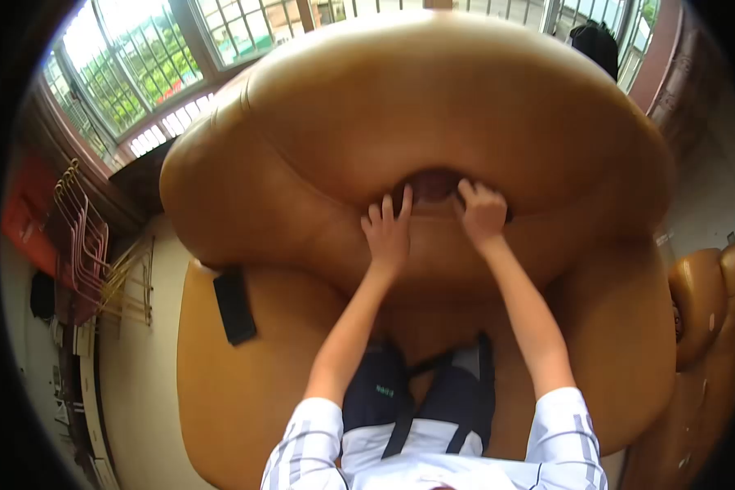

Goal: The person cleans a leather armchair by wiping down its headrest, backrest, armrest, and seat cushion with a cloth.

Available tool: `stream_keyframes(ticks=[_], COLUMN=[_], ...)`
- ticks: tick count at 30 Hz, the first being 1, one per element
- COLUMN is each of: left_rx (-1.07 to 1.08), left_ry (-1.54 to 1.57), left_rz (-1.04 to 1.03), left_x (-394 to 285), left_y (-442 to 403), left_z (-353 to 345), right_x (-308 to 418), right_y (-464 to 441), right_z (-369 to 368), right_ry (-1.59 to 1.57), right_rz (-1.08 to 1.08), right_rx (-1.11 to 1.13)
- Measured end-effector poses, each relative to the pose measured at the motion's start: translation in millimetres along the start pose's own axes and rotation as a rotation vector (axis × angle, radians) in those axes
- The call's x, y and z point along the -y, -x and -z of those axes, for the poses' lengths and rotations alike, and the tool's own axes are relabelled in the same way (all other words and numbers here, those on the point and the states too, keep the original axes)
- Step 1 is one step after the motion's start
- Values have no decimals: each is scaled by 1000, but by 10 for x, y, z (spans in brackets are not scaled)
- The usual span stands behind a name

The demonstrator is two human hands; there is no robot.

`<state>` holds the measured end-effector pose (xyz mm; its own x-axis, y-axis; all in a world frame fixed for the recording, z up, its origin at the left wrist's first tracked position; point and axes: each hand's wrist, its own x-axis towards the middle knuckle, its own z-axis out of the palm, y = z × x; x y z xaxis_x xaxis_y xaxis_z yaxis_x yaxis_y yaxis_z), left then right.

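A large brown leather armchair [465, 106] fills the middle of the head view, with a dark gap [434, 184] low in its rounded back. My left hand [388, 233] lies at the left edge of this gap, fingers spread and touching the leather. At the gap's right side is my right hand [482, 216], its fingers bent together at the rim; what they pinch, if anything, is hidden. The inside of the gap is too dark to make out. A flat black object like a phone [235, 308] rests on the left part of the seat.
My legs in dark trousers [384, 388] are on the seat. Stacked metal-framed chairs [98, 245] stand at left, near a red-orange panel [31, 216]. Barred windows [131, 73] run behind the armchair. Another brown leather seat [698, 306] is at right, and a black bag-like object [594, 47] sits at the back.
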<state>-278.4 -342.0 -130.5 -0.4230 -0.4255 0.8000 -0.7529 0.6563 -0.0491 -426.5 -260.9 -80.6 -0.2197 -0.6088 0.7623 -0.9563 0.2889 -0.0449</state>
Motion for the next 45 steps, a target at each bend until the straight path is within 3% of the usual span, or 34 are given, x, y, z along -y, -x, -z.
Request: stream_keyframes(ticks=[2,5,9,13,15,18,20,23,25,26,27,28,29,31,32,35,36,39,40,41,43,45], left_rx=[191,238,298,162,91,321,175,179,122,148,387,297,175,277,338,348,427,439,481,497,396,269], left_ry=[153,298,319,208,151,200,335,292,301,302,391,432,472,780,941,1059,1152,1016,1065,1127,1129,908], left_rz=[112,191,90,22,50,50,26,49,8,12,24,-3,-37,-16,23,174,283,43,-53,-111,-128,-184], left_x=[-107,-236,-165,-155,-183,-110,-131,-171,-133,-143,-99,-76,-73,95,116,277,304,526,589,646,761,1005], left_y=[149,335,547,716,836,839,711,816,787,763,642,713,654,752,885,932,919,920,927,933,858,863], left_z=[44,-6,-125,-479,-580,-503,-463,-474,-632,-554,-370,-233,-195,6,142,608,694,920,1001,1091,1339,1528], right_x=[68,252,321,255,133,185,110,132,229,247,343,533,668,1098,1236,1732,1856,2017,2021,2045,2135,2056], right_y=[94,272,674,1018,976,909,750,612,674,809,966,1122,1234,1218,1325,1374,1363,1306,1326,1363,1019,773], right_z=[-11,27,-200,-578,-563,-387,-274,-151,-152,-225,-328,-410,-614,-543,-419,-277,-130,38,-58,-51,251,-6], right_ry=[-66,-165,-244,-285,-276,-397,-411,-357,-383,-411,-447,-487,-875,-1672,-2115,-2077,-2120,-2397,-2467,-2261,-2318,-1764], right_rz=[-34,-284,-488,-384,-377,-446,-463,-611,-772,-897,-1023,-1145,-1406,-1813,-1875,-1674,-1540,-1532,-953,-1059,-1393,-1514], right_rx=[51,189,375,67,142,273,350,633,565,393,221,30,-145,-515,-507,-700,-652,-269,20,60,4,-604])
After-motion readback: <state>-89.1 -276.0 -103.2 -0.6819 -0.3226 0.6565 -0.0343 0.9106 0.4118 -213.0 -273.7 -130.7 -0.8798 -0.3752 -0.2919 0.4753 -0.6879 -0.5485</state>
